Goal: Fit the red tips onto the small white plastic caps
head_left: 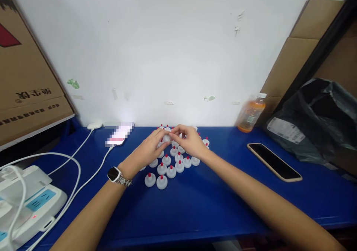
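While both hands (150,147) (192,141) hold apparently one cap (166,138), two phones (275,161) (122,132) flank them.

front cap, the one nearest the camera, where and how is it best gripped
Probably by its red tip, pinched from above and the near side: the front cap stands upright, its narrow tip topmost, with other caps behind it and at its left.

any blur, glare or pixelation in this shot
All in the head view: the lit phone is masked by coarse pixel blocks, with a pale glow on the wall above it; the orange bottle looks smeared along its left side; the nearest red-tipped white pieces look fairly sharp.
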Tool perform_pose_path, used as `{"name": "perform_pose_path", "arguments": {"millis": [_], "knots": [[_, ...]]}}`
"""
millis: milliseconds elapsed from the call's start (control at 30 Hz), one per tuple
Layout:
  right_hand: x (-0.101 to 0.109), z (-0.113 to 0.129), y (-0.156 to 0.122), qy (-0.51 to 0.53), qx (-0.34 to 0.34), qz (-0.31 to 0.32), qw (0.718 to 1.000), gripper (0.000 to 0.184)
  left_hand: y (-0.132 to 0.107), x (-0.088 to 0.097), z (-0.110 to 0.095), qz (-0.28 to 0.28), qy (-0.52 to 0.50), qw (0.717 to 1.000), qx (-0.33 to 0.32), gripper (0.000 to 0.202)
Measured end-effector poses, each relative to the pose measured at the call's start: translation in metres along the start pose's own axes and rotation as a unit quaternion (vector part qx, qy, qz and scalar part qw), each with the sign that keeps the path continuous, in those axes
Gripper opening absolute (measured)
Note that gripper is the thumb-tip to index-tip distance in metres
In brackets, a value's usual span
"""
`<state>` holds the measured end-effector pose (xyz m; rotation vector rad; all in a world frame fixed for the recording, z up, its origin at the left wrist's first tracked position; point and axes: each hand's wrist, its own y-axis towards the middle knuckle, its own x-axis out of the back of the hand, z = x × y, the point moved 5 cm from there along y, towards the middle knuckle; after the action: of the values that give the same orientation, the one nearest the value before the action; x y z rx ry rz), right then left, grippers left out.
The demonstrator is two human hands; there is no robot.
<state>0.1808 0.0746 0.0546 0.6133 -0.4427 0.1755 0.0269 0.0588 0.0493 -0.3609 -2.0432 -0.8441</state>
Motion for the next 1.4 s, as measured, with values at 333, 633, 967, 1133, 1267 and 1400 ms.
{"name": "perform_pose_path", "arguments": {"millis": [333,633,967,1133,1267,1400], "knots": [[-0.041,-0.014,0.027,-0.385,0.092,0.200,0.897,0.007,-0.030,0.013,0.027,-0.017,0.024,0.997,0.070,0.028],[-0.060,-0.015,0.037,-0.453,0.053,0.254,0.853,0.016,-0.030,0.002,0.021,-0.002,0.028,0.999,0.044,0.030],[0.005,-0.005,0.005,0.081,-0.073,0.041,0.993,0.028,-0.026,0.007,0.007,-0.012,0.023,0.999,0.028,0.030],[0.005,-0.018,-0.018,0.204,-0.124,-0.039,0.970,0.036,-0.023,0.006,-0.008,0.000,0.057,0.998,-0.003,0.030],[-0.010,-0.015,-0.021,0.233,-0.100,-0.059,0.966,0.033,-0.025,-0.001,-0.012,0.011,0.068,0.997,-0.028,0.032],[-0.019,-0.009,-0.024,0.269,-0.101,-0.049,0.957,0.032,-0.026,-0.004,-0.014,0.014,0.058,0.998,-0.032,0.033]]}}
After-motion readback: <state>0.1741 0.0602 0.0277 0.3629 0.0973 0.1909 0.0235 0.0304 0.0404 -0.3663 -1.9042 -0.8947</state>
